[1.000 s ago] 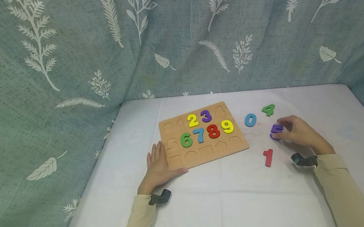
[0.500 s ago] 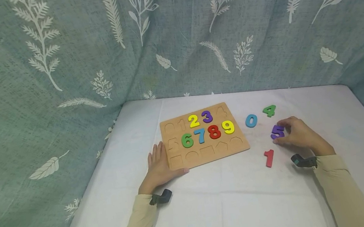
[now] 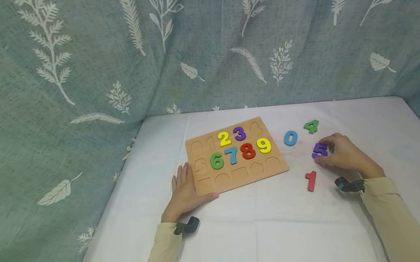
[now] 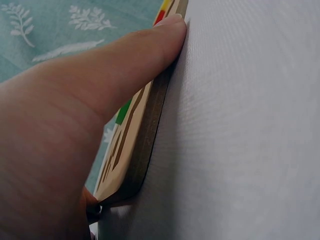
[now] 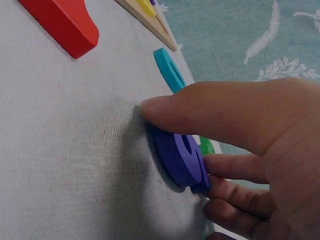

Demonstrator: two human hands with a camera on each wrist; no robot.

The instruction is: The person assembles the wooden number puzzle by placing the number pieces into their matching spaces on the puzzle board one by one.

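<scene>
My left hand point(image 3: 185, 194) rests along the lower left corner of a wooden number puzzle board point(image 3: 198, 152), fingers straight beside its left edge. In the left wrist view, the thumb point(image 4: 150, 47) lies along the board's front edge point(image 4: 145, 135). To the right of the board, my right hand point(image 3: 344, 154) holds a purple number 5 point(image 3: 319, 150) between thumb and fingers. The right wrist view shows the purple piece point(image 5: 172, 155) tilted, close to the cloth, with the thumb on one side and fingertips on the other. Whether it touches the cloth is hard to tell.
Around the right hand lie a blue 0 point(image 3: 287, 140), a green 4 point(image 3: 311, 127) and a red 1 point(image 3: 311, 181). Several coloured numbers, such as the yellow 9 point(image 3: 259, 144), sit on the board. A white cloth point(image 3: 225, 251) covers the table; a patterned green curtain point(image 3: 218, 73) hangs behind.
The purple 5 has turned slightly in my right hand's fingers, and more of its face shows. My left hand stays at the board's corner.
</scene>
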